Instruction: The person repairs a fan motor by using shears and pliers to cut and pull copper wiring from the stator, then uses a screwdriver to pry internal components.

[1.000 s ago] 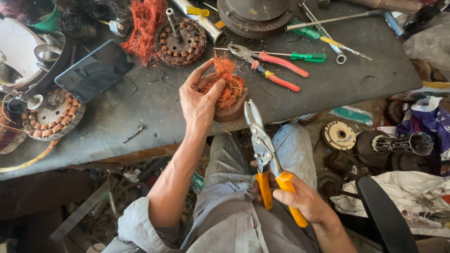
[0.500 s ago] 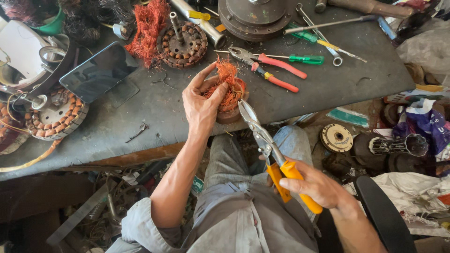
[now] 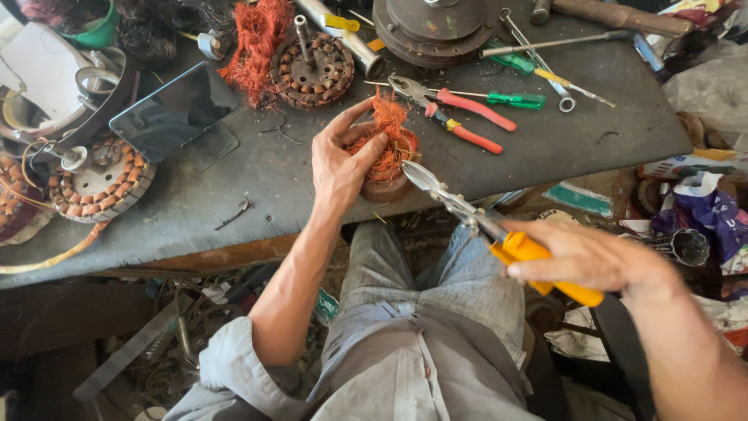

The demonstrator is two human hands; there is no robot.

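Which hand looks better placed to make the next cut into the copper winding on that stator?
Right, most likely. The right hand grips the yellow-handled snips, whose blade tips sit at the copper winding. The left hand is occupied gripping the stator at the table edge, steadying it.

Hands [image 3: 340,160] with snips [image 3: 467,214] at copper-wound stator [image 3: 387,160]

The person is wearing a light grey shirt [image 3: 405,374] with the sleeve [image 3: 234,366] rolled up above the elbow, and faded blue jeans [image 3: 436,273]. The left hand [image 3: 339,160] and right hand [image 3: 584,253] are showing bare, without gloves.
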